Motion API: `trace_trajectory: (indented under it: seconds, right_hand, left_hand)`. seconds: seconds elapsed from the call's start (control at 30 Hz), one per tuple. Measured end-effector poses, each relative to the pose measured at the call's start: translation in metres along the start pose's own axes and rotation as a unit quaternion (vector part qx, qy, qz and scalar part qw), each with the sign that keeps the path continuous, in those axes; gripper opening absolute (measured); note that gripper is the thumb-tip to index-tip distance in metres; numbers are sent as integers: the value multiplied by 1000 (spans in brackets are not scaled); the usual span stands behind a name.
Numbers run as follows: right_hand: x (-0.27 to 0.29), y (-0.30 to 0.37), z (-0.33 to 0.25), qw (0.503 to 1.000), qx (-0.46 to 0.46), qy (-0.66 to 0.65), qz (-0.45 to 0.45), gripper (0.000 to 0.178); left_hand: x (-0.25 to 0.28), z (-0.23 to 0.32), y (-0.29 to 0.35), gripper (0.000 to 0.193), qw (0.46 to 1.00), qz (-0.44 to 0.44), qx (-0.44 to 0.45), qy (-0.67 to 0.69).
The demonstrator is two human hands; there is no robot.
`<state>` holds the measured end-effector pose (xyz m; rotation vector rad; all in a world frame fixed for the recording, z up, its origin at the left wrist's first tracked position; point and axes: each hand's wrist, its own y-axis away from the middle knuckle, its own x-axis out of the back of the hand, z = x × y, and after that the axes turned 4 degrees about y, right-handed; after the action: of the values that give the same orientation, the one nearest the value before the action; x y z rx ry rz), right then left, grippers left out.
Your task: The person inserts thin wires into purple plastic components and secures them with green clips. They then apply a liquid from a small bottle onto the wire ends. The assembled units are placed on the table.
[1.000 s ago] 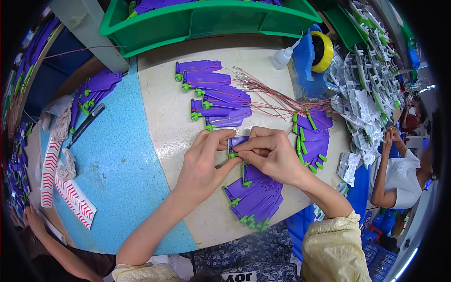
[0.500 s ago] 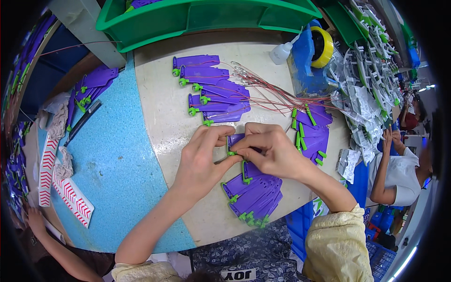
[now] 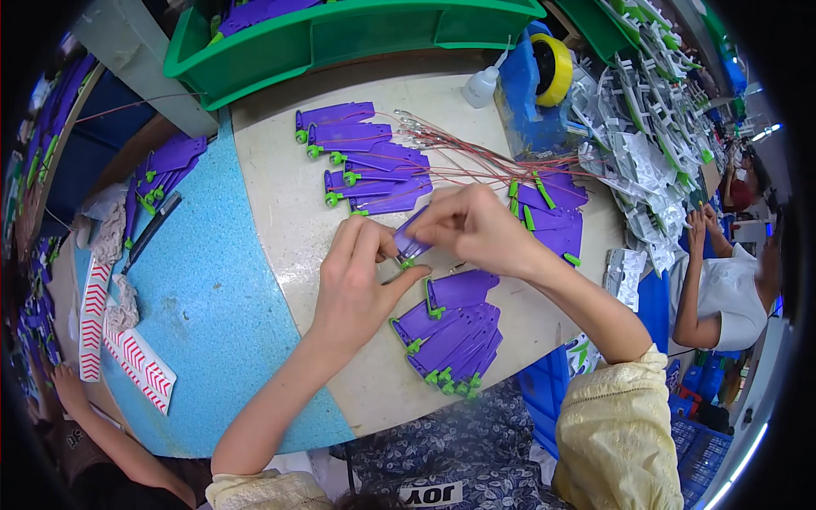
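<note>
Between my hands is a flat purple plastic piece (image 3: 411, 241) with a bright green part at its lower end, tilted above the table. My left hand (image 3: 350, 279) pinches its lower end, the thumb beside the green part. The fingers of my right hand (image 3: 478, 228), slightly smeared by motion, are closed at its upper end; what exactly they grip is partly hidden. Just below lies a fan of similar purple pieces (image 3: 455, 334) with green ends. Beyond my hands sits a stack of purple pieces (image 3: 374, 161) with thin red wires (image 3: 493, 161) across it.
At the far edge stands a green bin (image 3: 357, 42). A white squeeze bottle (image 3: 481, 87), a tape dispenser (image 3: 520, 76) with yellow tape and a heap of grey-white parts (image 3: 637, 136) are at the right. Red-striped strips (image 3: 140, 365) lie left. Other people work on both sides.
The purple piece is now tilted, with its upper end swung to the right. My right hand has risen away from the green end. The whole view has shifted slightly.
</note>
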<state>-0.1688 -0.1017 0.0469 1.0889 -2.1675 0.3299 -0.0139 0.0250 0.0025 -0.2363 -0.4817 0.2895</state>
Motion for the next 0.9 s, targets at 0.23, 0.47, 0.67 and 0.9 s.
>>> trace_trajectory:
  seconds: [0.23, 0.47, 0.67, 0.9]
  right_hand:
    - [-11, 5, -5, 986, -117, 60, 101, 8]
    - [18, 10, 6, 933, 137, 176, 282, 14]
    - [138, 13, 38, 919, -237, 120, 290, 34]
    - [129, 35, 57, 882, -260, -289, 266, 29]
  left_hand:
    - [10, -3, -4, 35, 974, -22, -161, -158]
    - [13, -12, -31, 29, 965, -133, -209, -83]
    - [13, -11, -27, 32, 968, -118, -207, -80]
    - [13, -9, -27, 36, 971, -129, -178, -91]
